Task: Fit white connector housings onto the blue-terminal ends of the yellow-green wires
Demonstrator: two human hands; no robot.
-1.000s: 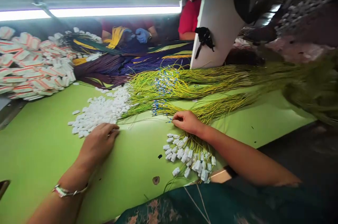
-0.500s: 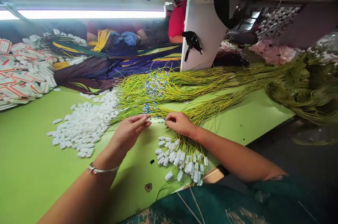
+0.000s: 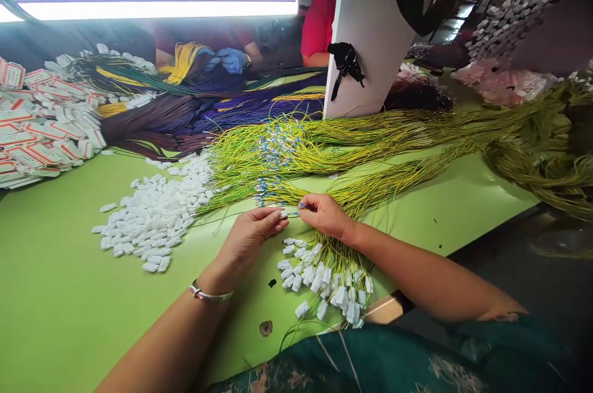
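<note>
Between the thumb and fingers of my left hand [image 3: 254, 233] is a small white plastic connector housing [image 3: 283, 214]. My right hand [image 3: 325, 216] pinches a yellow-green wire [image 3: 296, 214] with a blue tip, pointing at the housing; the two hands are close together. Whether the tip sits inside the housing is too small to tell. Behind my hands lies a bundle of yellow-green wires [image 3: 370, 161] with blue and bare ends. Below my right hand, wires fitted with white housings [image 3: 319, 278] hang toward the table's front edge. Loose white housings [image 3: 152, 214] are piled to the left.
White blocks with red edging [image 3: 41, 127] are heaped at the far left. Purple and brown wires [image 3: 176, 118] lie at the back. An upright panel [image 3: 365, 41] stands behind the bundle. Across the bench, a person's blue-gloved hand [image 3: 231, 60] is near yellow wires.
My left hand has moved right with the housing, closing on my right hand. The wire tip now points at the housing. The view has shifted slightly.
</note>
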